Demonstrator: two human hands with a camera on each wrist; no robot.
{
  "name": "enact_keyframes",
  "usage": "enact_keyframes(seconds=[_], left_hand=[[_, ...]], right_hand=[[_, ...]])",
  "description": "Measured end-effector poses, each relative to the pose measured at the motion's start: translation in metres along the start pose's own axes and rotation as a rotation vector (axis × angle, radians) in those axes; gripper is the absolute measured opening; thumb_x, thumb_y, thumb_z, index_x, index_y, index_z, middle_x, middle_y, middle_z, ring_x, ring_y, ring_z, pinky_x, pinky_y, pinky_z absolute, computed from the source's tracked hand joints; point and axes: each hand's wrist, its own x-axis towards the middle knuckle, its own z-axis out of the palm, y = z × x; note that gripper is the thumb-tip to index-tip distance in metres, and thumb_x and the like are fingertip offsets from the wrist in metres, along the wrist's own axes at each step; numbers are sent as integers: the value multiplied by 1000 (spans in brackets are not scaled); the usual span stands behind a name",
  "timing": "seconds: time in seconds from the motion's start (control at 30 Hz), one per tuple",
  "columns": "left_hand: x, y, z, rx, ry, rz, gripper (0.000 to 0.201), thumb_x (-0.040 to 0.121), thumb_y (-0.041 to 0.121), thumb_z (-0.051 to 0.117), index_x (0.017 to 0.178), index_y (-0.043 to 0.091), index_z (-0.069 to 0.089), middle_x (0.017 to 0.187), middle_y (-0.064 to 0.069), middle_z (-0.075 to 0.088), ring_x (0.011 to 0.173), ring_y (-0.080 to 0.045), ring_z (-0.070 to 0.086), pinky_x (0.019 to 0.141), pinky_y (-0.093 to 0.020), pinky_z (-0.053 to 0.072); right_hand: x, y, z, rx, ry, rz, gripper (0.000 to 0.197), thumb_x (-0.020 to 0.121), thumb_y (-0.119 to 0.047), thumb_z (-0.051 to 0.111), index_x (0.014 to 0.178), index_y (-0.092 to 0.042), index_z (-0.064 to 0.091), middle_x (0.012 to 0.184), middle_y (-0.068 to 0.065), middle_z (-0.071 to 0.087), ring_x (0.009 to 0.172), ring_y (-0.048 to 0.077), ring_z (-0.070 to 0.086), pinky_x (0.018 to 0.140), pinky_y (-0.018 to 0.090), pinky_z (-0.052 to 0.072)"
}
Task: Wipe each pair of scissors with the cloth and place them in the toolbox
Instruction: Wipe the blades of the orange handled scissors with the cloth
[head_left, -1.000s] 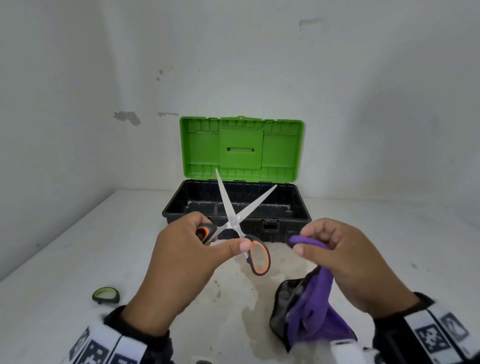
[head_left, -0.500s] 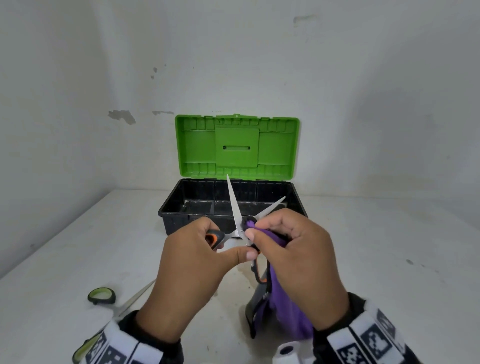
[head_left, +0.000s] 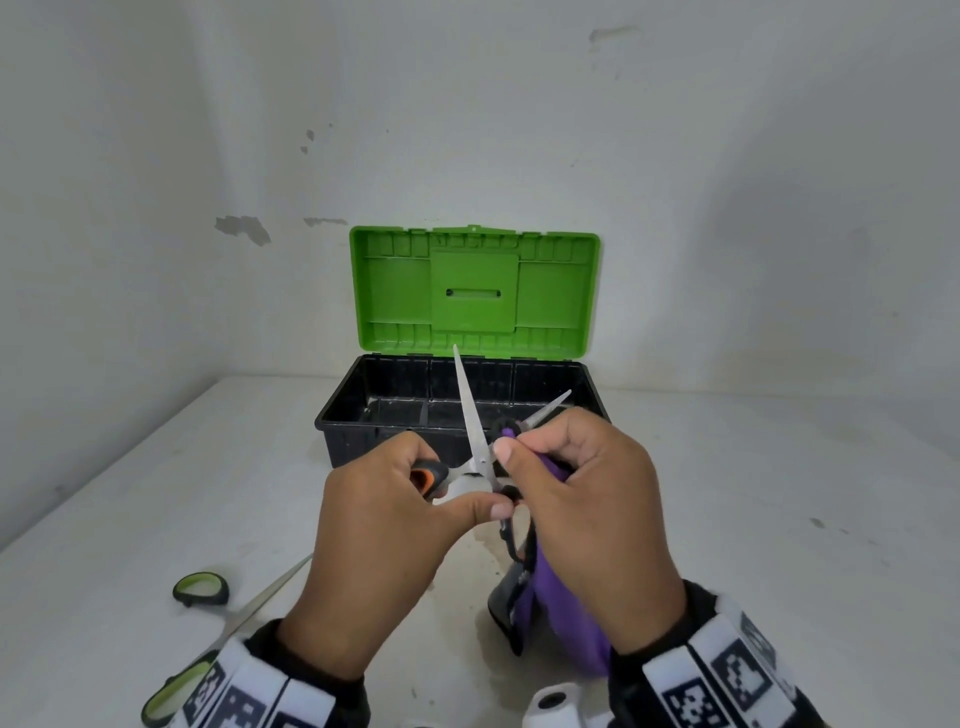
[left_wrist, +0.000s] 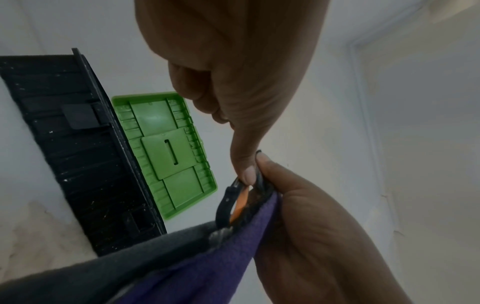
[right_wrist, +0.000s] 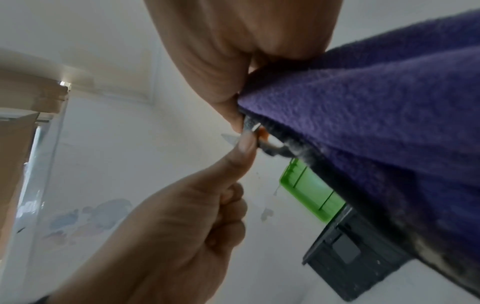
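Note:
My left hand grips the orange-and-black handled scissors by a handle, with the blades spread wide and pointing up in front of the toolbox. My right hand pinches the purple cloth against the right blade near the pivot; the cloth hangs down below the hand. In the left wrist view my thumb tip presses the scissors handle beside the cloth. The right wrist view shows the cloth bunched under my fingers. The black toolbox stands with its green lid raised.
A second pair of scissors with green-and-black handles lies on the white table at the lower left, blades crossing toward my left wrist. White walls close the table at the back and left. A stained patch marks the tabletop under my hands.
My right hand came left and up with the cloth from beside the scissors onto the right blade. The left hand kept the spread scissors almost still.

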Motion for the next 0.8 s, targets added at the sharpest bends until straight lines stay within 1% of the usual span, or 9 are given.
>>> enact_keyframes(seconds=[0.07, 0.13, 0.2, 0.3, 0.37, 0.43, 0.57, 0.67, 0.8], left_hand=[[-1, -1, 1, 4, 1, -1, 56, 44, 64, 84, 60, 25, 46, 48, 10, 40, 56, 0, 44, 54, -14, 40], [-3, -1, 1, 10, -3, -1, 57, 44, 67, 83, 60, 26, 47, 48, 10, 41, 53, -5, 42, 53, -16, 40], [-6, 1, 1, 42, -18, -7, 57, 45, 70, 80, 61, 26, 47, 50, 9, 43, 48, -8, 38, 48, -18, 38], [-6, -2, 1, 26, -5, -8, 57, 44, 69, 80, 61, 26, 47, 49, 9, 42, 50, -6, 39, 48, -16, 38], [-6, -4, 2, 13, 12, -2, 57, 43, 70, 78, 61, 26, 47, 48, 9, 41, 52, -4, 41, 54, -14, 40], [-8, -4, 1, 31, 12, 5, 57, 44, 72, 76, 61, 26, 48, 49, 9, 42, 48, -7, 39, 58, -14, 41], [-9, -2, 1, 35, 13, 9, 57, 44, 71, 76, 61, 25, 49, 48, 9, 42, 48, -7, 40, 57, -12, 41], [-6, -2, 1, 10, 31, 17, 57, 42, 71, 77, 60, 25, 47, 47, 10, 39, 56, 0, 44, 56, -13, 40], [-7, 0, -1, 5, 18, 36, 58, 43, 71, 78, 59, 25, 47, 46, 10, 38, 56, -1, 44, 54, -14, 40]], right_hand=[[-4, -3, 2, -14, -20, -15, 19, 85, -18, 78, 70, -23, 67, 68, -6, 72, 65, 7, 69, 60, 19, 53], [-1, 1, 0, -18, 48, -34, 19, 85, -18, 78, 70, -22, 66, 68, -6, 71, 66, 10, 68, 61, 18, 51], [6, 6, -4, -8, 112, -17, 19, 86, -20, 77, 71, -20, 67, 70, -4, 72, 67, 12, 68, 64, 23, 53], [4, 8, -2, 7, 93, -2, 17, 87, -22, 76, 72, -20, 67, 74, -2, 74, 72, 14, 71, 69, 31, 57], [-2, 3, 0, 15, 61, -18, 17, 87, -21, 77, 73, -20, 67, 74, -2, 74, 71, 14, 70, 66, 29, 56], [-3, 1, -1, 19, 55, -24, 17, 86, -20, 78, 72, -21, 68, 72, -3, 73, 70, 12, 70, 64, 24, 55], [7, 5, -6, 28, 138, -10, 16, 85, -21, 79, 72, -19, 69, 71, -5, 73, 69, 12, 69, 65, 20, 53], [1, 2, -3, 47, 129, 0, 17, 85, -21, 79, 72, -19, 69, 70, -4, 72, 67, 11, 68, 62, 15, 51], [1, 1, -6, 55, 108, 12, 15, 84, -22, 80, 73, -20, 70, 72, -6, 74, 69, 10, 70, 64, 19, 54]])
